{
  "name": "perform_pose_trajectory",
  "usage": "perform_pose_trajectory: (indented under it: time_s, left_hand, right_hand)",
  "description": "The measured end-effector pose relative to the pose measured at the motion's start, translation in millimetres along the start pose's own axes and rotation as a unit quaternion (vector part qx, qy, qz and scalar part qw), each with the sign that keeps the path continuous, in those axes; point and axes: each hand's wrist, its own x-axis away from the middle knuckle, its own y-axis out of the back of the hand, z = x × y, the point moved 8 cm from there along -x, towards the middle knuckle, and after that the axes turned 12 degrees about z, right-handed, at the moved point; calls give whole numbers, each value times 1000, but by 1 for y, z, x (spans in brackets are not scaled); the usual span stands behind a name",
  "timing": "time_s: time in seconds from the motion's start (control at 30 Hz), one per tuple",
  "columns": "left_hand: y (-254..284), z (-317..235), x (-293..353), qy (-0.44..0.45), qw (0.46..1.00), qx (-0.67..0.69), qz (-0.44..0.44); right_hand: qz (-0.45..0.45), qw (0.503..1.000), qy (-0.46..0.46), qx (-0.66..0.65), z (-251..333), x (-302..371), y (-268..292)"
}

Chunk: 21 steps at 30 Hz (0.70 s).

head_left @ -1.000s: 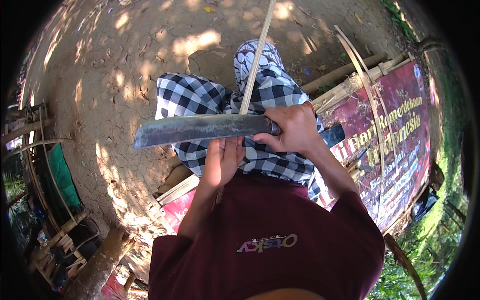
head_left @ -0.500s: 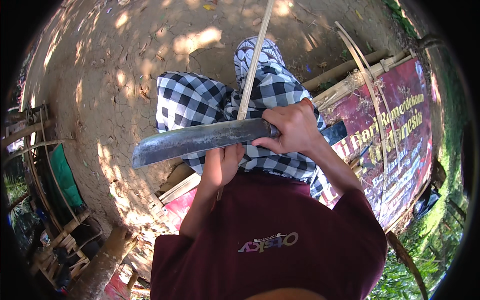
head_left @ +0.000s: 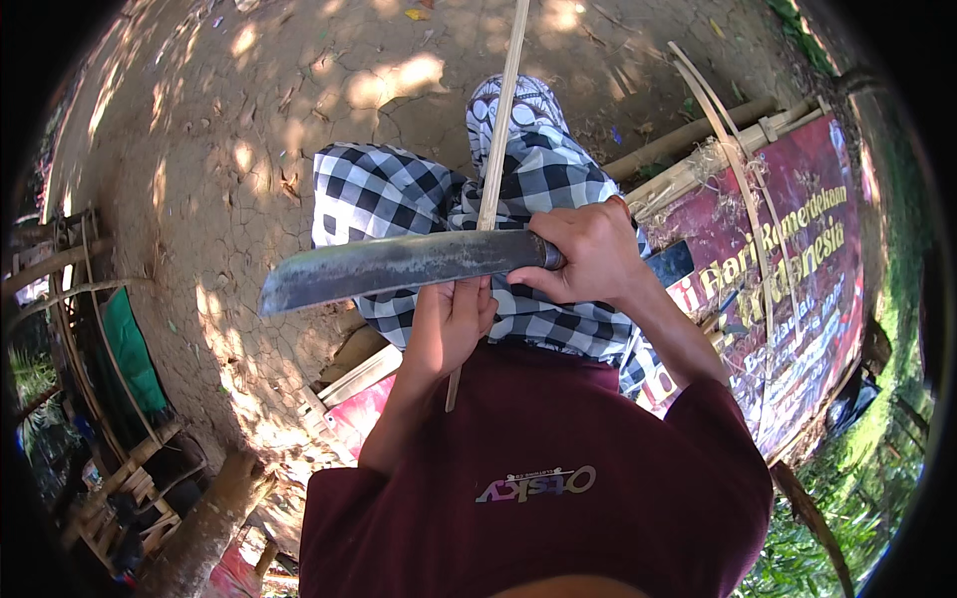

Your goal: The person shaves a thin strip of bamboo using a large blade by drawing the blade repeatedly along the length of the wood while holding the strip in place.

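My right hand [head_left: 590, 254] grips the dark handle of a machete [head_left: 389, 267], whose broad, worn grey blade points left across my lap. Under the blade passes a long, thin pale bamboo strip [head_left: 501, 135], running from the far edge back toward my shirt. Close to the blade's near edge, my left hand [head_left: 454, 317] pinches the strip between thumb and fingers. The strip's short near end shows below that hand, against my maroon shirt. Where blade and strip cross, the blade hides their contact. Black-and-white checked cloth [head_left: 379, 194] covers my legs beneath.
On the right, a maroon printed banner [head_left: 797, 239] lies over a bamboo platform, with curved bamboo strips [head_left: 733, 149] resting across it. Cracked dry earth [head_left: 214, 189] spreads ahead and left. A log [head_left: 204, 518] and a green sheet [head_left: 133, 354] stand at the left.
The bamboo strip has slid toward me, so more of its near end shows below my left hand. Its far part has swung slightly left, and the blade's tip has risen a little.
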Motion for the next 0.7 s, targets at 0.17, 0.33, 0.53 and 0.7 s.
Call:
perform_pose_trajectory:
  time_s: [0.17,0.33,0.53,0.7]
  left_hand:
    - [-10,-6,5,-8,1000,-28,4]
    - [4,-6,3,-139,929,-342,-26]
    - [5,-6,0,-5,993,-120,-7]
    - [-5,-14,7,-80,977,-198,17]
  right_hand:
    - [-9,1000,-14,-27,-10,0,3]
    - [10,1000,11,-16,9,-1,4]
    - [6,999,-31,-32,-1,-3,-1]
    - [-25,999,-11,-17,-7,-5,6]
